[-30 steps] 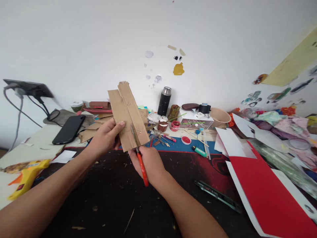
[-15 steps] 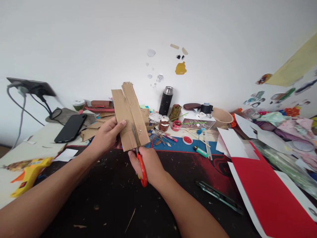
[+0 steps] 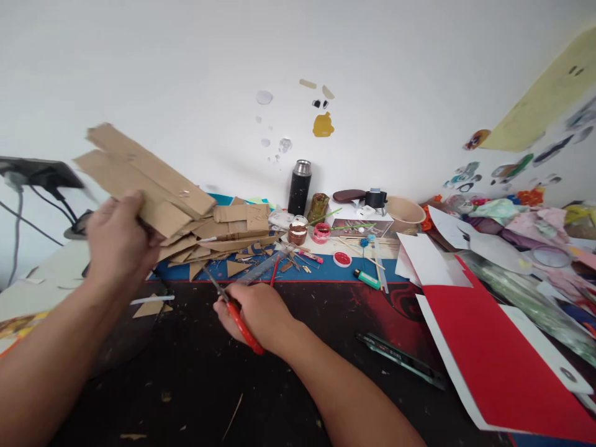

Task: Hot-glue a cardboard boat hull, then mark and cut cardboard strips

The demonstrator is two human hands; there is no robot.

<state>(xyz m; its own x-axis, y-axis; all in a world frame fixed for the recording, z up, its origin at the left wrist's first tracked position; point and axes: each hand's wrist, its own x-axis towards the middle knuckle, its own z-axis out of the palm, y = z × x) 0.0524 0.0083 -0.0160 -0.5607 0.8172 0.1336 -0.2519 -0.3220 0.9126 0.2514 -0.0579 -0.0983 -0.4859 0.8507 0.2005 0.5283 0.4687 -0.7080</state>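
Note:
A cut piece of brown cardboard is held up at the left by my left hand, thumb on its near face. A long slit runs along the piece, with a narrower strip on its upper side. In the middle, over the dark mat, my right hand grips red-handled scissors. Their blades point up and left, apart from the cardboard. Just beyond the blades lies a heap of cardboard scraps.
A black mat covers the desk front. At right lie a utility knife and red paper. Toward the wall stand a black thermos, small paint jars and a beige bowl. A green glue stick lies nearby.
My left hand has moved left with the cardboard, tilting it. The scissors have come out of the cardboard's slit and now point left. The view has turned slightly, uncovering the scrap heap.

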